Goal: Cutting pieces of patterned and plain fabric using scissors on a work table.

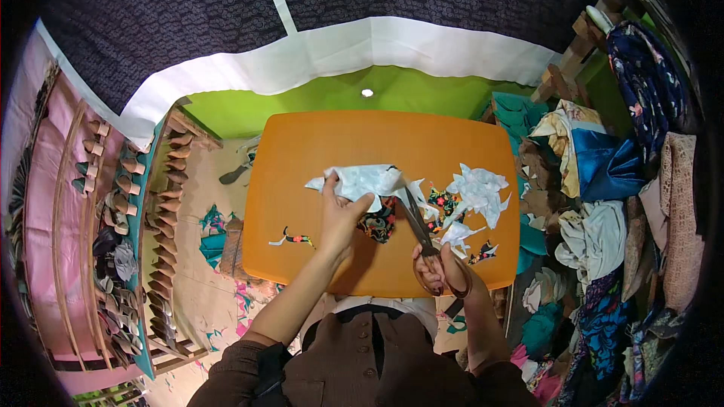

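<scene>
My left hand (345, 215) grips a piece of white fabric (362, 181) above the table, its thumb pressed toward the fingers. A dark, flower-printed piece (379, 220) hangs below the white one; whether the two are joined I cannot tell. In my right hand (439, 270) is a pair of large dark scissors (419, 227). The blades point up and left to the right end of the white fabric, where a strip hangs off. Right of the blades lie crumpled white scraps (479, 194) and dark floral scraps (443, 202). A thin floral offcut (296, 239) rests left of my left forearm.
The orange table (294, 143) has rounded corners. Wooden shoe lasts (172, 203) line a rack on the left. Heaped cloth, including blue satin (603, 162) and white fabric (596, 237), fills the right side. Fabric scraps (213, 245) litter the floor. A dark patterned curtain (422, 0) hangs beyond.
</scene>
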The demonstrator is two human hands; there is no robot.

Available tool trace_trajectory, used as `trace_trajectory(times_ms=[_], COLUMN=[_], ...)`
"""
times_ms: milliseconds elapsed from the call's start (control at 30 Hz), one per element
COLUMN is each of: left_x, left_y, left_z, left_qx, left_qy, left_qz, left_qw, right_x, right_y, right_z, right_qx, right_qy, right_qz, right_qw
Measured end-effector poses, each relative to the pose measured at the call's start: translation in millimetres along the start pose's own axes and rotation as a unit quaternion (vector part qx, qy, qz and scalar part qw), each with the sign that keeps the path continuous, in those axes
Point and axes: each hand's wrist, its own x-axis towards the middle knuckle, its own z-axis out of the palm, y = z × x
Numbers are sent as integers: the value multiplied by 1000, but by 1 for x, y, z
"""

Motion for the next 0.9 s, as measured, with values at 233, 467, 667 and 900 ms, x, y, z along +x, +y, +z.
trace_trajectory(times_ms=[233, 467, 667, 900], left_x=[15, 10, 12, 6], left_y=[8, 18, 12, 11], left_z=[-11, 3, 1, 6], left_qx=[236, 245, 245, 197], left_qy=[-46, -102, -141, -170], left_qz=[36, 59, 47, 56], left_qw=[970, 962, 958, 964], right_x=[-10, -31, -24, -12], right_y=[-1, -2, -8, -4], right_z=[-2, -28, 5, 11], right_qx=[-50, -24, -152, -172], right_qy=[80, 131, -8, 7], right_qz=[50, -23, -7, -22], right_qw=[994, 991, 988, 985])
